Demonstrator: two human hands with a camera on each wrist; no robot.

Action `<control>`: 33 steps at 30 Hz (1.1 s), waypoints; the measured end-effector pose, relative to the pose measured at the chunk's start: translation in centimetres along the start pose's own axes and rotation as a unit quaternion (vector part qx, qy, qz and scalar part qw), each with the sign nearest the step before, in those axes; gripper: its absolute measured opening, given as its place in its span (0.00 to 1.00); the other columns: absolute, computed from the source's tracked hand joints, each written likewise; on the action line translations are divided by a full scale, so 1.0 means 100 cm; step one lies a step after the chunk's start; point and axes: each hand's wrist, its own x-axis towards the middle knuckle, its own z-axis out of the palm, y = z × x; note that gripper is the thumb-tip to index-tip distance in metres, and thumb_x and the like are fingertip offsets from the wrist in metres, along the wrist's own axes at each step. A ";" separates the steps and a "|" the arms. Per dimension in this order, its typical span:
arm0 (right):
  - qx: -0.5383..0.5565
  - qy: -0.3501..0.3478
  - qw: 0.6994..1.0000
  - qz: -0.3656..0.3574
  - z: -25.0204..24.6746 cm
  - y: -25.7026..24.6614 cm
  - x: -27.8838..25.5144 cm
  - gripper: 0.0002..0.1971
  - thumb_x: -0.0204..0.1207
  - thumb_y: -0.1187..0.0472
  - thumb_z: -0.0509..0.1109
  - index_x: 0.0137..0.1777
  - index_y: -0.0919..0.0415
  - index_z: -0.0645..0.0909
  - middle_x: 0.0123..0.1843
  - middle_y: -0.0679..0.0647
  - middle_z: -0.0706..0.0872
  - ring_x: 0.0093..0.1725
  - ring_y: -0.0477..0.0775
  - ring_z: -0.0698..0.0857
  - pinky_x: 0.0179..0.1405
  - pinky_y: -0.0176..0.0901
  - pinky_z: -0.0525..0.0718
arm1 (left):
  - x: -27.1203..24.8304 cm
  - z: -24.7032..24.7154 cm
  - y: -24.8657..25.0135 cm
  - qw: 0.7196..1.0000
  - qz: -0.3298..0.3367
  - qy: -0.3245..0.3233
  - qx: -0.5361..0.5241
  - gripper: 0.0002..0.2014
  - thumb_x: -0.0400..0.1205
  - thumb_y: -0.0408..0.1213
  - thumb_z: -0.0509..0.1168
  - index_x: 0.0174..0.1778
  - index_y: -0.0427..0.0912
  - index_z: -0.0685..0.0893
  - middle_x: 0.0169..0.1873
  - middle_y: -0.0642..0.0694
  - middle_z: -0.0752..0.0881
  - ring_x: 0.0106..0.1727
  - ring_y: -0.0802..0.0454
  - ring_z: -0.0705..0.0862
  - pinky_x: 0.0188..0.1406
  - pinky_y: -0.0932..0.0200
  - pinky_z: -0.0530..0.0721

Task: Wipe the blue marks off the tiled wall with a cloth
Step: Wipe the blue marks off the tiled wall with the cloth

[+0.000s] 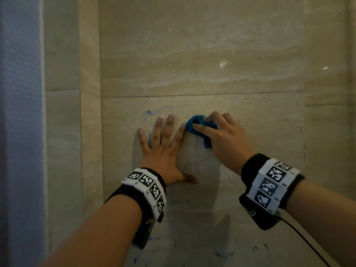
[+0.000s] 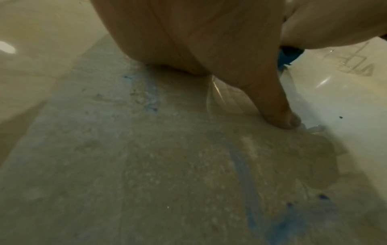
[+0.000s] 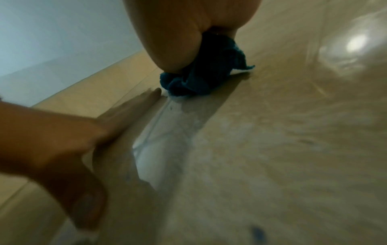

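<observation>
Item: two banded forearms, hands on beige tiled wall (image 1: 212, 54), wiping in progress
Head view: left hand (image 1: 163, 149) flat, fingers spread, braced on the tile; right hand (image 1: 227, 137) grips a bunched blue cloth (image 1: 194, 125) pressed to the wall just beside the left forefinger; blue marks (image 1: 148, 112) above the left fingers, more low down. Left wrist view: thumb (image 2: 278, 107) on tile, faint blue streak (image 2: 243, 174) below it. Right wrist view: cloth (image 3: 199, 82) touching the wall. Judgement: best worked with firm short strokes, leftward, refolding to clean fabric to avoid smearing
</observation>
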 end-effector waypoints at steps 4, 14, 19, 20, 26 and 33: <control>0.017 0.015 0.999 0.049 0.000 -0.002 0.020 0.25 0.64 0.73 0.79 0.62 0.59 0.84 0.55 0.65 0.80 0.44 0.68 0.79 0.42 0.55 0.83 | 0.000 0.001 0.000 1.000 -0.003 0.006 0.004 0.71 0.54 0.83 0.60 0.68 0.57 0.11 0.69 0.49 0.10 0.72 0.44 0.13 0.68 0.23 0.24; 0.010 -0.009 1.000 -0.016 0.015 -0.014 -0.030 0.26 0.62 0.70 0.80 0.62 0.59 0.84 0.55 0.63 0.77 0.45 0.62 0.70 0.40 0.54 0.83 | 0.000 0.000 0.000 1.000 0.001 -0.004 -0.010 0.70 0.55 0.83 0.61 0.67 0.59 0.11 0.68 0.50 0.09 0.70 0.45 0.11 0.69 0.23 0.25; 0.005 -0.040 0.998 -0.037 0.006 -0.012 -0.031 0.25 0.62 0.69 0.81 0.61 0.58 0.84 0.55 0.63 0.79 0.44 0.66 0.77 0.38 0.55 0.83 | 0.000 0.000 -0.001 1.000 0.003 0.002 -0.012 0.70 0.55 0.82 0.63 0.68 0.60 0.12 0.69 0.50 0.11 0.72 0.45 0.13 0.70 0.23 0.26; -0.001 -0.034 0.999 -0.031 0.004 -0.012 -0.025 0.25 0.62 0.69 0.80 0.62 0.57 0.84 0.54 0.64 0.80 0.43 0.65 0.77 0.37 0.53 0.82 | 0.000 0.000 -0.001 1.000 0.003 0.001 -0.012 0.70 0.55 0.82 0.63 0.68 0.60 0.12 0.69 0.51 0.11 0.72 0.45 0.13 0.70 0.23 0.26; -0.038 0.028 0.999 0.025 0.006 -0.008 0.001 0.27 0.62 0.71 0.78 0.63 0.59 0.81 0.56 0.65 0.80 0.44 0.66 0.78 0.39 0.52 0.81 | 0.000 0.000 0.000 1.000 0.002 0.000 -0.013 0.71 0.54 0.82 0.63 0.71 0.59 0.15 0.70 0.51 0.12 0.72 0.44 0.13 0.69 0.24 0.23; 0.007 -0.019 0.998 -0.060 0.020 -0.010 -0.046 0.26 0.66 0.68 0.77 0.66 0.59 0.77 0.63 0.62 0.72 0.47 0.63 0.69 0.44 0.57 0.82 | 0.000 0.003 -0.001 1.000 0.005 0.013 -0.007 0.70 0.55 0.82 0.62 0.71 0.59 0.14 0.71 0.50 0.12 0.73 0.44 0.14 0.69 0.23 0.25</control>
